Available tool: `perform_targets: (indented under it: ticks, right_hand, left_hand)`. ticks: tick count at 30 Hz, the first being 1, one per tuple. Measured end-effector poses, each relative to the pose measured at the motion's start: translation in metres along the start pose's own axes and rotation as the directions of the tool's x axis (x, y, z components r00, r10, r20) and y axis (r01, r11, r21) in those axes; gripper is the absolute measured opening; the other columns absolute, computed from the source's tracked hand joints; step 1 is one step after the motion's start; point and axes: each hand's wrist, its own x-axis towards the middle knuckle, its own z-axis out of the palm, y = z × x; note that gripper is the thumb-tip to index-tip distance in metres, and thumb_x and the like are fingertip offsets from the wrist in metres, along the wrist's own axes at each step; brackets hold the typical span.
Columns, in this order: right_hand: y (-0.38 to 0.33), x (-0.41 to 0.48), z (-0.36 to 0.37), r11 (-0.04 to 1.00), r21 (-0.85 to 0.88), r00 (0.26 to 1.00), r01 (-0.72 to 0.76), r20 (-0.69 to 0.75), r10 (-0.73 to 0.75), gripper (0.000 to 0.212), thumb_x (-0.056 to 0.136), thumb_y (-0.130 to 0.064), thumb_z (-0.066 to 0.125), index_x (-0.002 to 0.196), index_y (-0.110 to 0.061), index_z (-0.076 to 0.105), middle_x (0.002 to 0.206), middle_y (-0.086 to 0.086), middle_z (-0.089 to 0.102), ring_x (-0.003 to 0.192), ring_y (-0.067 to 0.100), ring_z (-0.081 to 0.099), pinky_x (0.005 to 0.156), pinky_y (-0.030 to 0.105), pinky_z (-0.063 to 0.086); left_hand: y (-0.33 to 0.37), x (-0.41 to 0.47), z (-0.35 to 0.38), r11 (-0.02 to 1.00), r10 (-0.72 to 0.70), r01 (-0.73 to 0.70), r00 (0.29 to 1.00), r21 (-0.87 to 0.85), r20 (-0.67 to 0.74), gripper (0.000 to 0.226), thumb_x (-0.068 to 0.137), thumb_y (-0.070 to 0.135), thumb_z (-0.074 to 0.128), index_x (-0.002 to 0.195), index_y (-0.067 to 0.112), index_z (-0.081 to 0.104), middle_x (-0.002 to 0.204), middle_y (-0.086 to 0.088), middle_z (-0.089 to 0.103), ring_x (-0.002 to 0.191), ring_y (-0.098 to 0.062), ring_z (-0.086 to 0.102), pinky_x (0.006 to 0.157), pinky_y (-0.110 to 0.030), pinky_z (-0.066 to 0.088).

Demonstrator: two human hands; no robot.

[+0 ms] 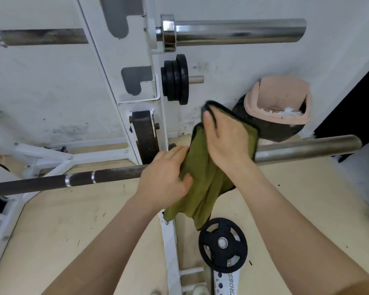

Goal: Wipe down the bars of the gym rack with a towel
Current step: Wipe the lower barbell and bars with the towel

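Towel (201, 175): soft olive folds, black-edged

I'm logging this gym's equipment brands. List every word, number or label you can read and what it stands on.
"CROSS": printed lengthwise on the white perforated post at the bottom edge; the frame cuts it off, so it may be partial.
Small characters beside the post's holes: too small to read.
On the black weight plate and the towel: nothing readable.
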Motion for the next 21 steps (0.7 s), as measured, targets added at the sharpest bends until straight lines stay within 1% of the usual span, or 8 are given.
perform_targets:
  ticks: [2, 6, 11, 14, 16, 17, 19, 21]
  right_hand:
    - [-0.009, 0.004, 0.017, 0.999, 0.04, 0.992, 0.009, 0.123, -0.013, 0.044, 0.104, -0.033, 0.032, 0.136, -0.007, 0.05, 0.137, 0.011, 0.055, 0.126, 0.023, 0.05, 0.102, 0.032, 0.036]
    - [0.018, 0.018, 0.035, 0.992, -0.041, 0.875, -0.123, 0.466, 0.128, 0.033, 0.102, -0.041, 0.033, 0.102, -0.013, 0.05, 0.109, 0.008, 0.059, 0.102, 0.024, 0.056, 0.076, 0.035, 0.04]
    - [0.023, 0.025, 0.031, 0.98, -0.196, 0.954, 0.042, 0.301, 0.019, 0.055, 0.102, -0.033, 0.033, 0.148, -0.004, 0.025, 0.152, 0.013, 0.032, 0.141, 0.025, 0.029, 0.115, 0.043, 0.025]
    - [0.006, 0.043, 0.016, 0.975, -0.22, 0.996, -0.001, 0.091, 0.022, 0.066, 0.101, -0.039, 0.032, 0.152, -0.004, 0.01, 0.16, 0.012, 0.015, 0.147, 0.024, 0.012, 0.119, 0.044, 0.011]
    - [0.0, 0.058, 0.014, 0.978, -0.208, 0.983, -0.015, 0.174, 0.052, 0.065, 0.099, -0.046, 0.03, 0.151, -0.008, 0.019, 0.157, 0.01, 0.022, 0.146, 0.024, 0.015, 0.117, 0.048, 0.012]
    - [-0.002, 0.063, 0.012, 0.983, -0.183, 0.935, -0.018, 0.344, 0.081, 0.062, 0.098, -0.052, 0.029, 0.144, -0.01, 0.034, 0.147, 0.009, 0.037, 0.141, 0.026, 0.027, 0.113, 0.049, 0.02]
    - [-0.004, 0.063, 0.007, 0.991, -0.106, 0.689, -0.083, 0.712, 0.135, 0.063, 0.097, -0.06, 0.027, 0.118, -0.009, 0.058, 0.118, 0.007, 0.057, 0.116, 0.027, 0.053, 0.096, 0.039, 0.038]
    - [-0.001, 0.042, 0.005, 0.992, -0.065, 0.621, -0.106, 0.775, 0.118, 0.068, 0.094, -0.066, 0.023, 0.098, -0.013, 0.066, 0.102, 0.004, 0.065, 0.096, 0.024, 0.06, 0.085, 0.035, 0.044]
  left_hand:
    - [0.001, -0.001, 0.002, 1.0, 0.011, -0.011, 1.0, -0.006, -0.02, 0.054, 0.083, 0.029, 0.053, 0.136, 0.026, 0.046, 0.133, 0.012, 0.05, 0.111, -0.016, 0.043, 0.086, -0.036, 0.048]
    - [0.005, -0.003, 0.006, 0.999, -0.035, 0.033, 0.995, -0.015, -0.091, 0.042, 0.084, 0.024, 0.058, 0.125, 0.021, 0.054, 0.111, 0.004, 0.056, 0.102, -0.017, 0.047, 0.081, -0.034, 0.048]
    - [0.022, -0.005, 0.0, 0.998, -0.063, 0.065, 0.992, 0.011, -0.109, 0.014, 0.085, 0.02, 0.057, 0.099, 0.021, 0.056, 0.084, 0.007, 0.057, 0.077, -0.012, 0.05, 0.065, -0.028, 0.044]
    - [0.037, -0.002, -0.009, 0.989, -0.099, 0.076, 0.978, -0.126, -0.185, 0.018, 0.083, 0.017, 0.06, 0.1, 0.021, 0.058, 0.074, 0.008, 0.059, 0.067, -0.011, 0.056, 0.066, -0.028, 0.049]
    - [0.043, 0.004, -0.011, 0.967, -0.121, 0.061, 0.964, -0.246, -0.236, 0.027, 0.085, 0.013, 0.061, 0.11, 0.022, 0.057, 0.076, 0.01, 0.06, 0.067, -0.007, 0.057, 0.068, -0.024, 0.047]
    - [0.044, 0.006, -0.011, 0.963, -0.114, 0.049, 0.965, -0.264, -0.238, 0.032, 0.085, 0.01, 0.059, 0.115, 0.022, 0.056, 0.082, 0.009, 0.063, 0.071, -0.007, 0.059, 0.069, -0.022, 0.045]
    - [0.04, 0.005, -0.005, 0.989, -0.035, 0.001, 0.974, -0.146, -0.226, 0.035, 0.086, 0.005, 0.057, 0.117, 0.02, 0.058, 0.096, 0.005, 0.067, 0.084, -0.014, 0.059, 0.069, -0.018, 0.036]
    - [0.029, -0.001, 0.003, 1.0, 0.026, -0.029, 0.977, -0.009, -0.211, 0.032, 0.083, 0.006, 0.062, 0.112, 0.02, 0.064, 0.105, 0.004, 0.066, 0.093, -0.018, 0.055, 0.073, -0.017, 0.031]
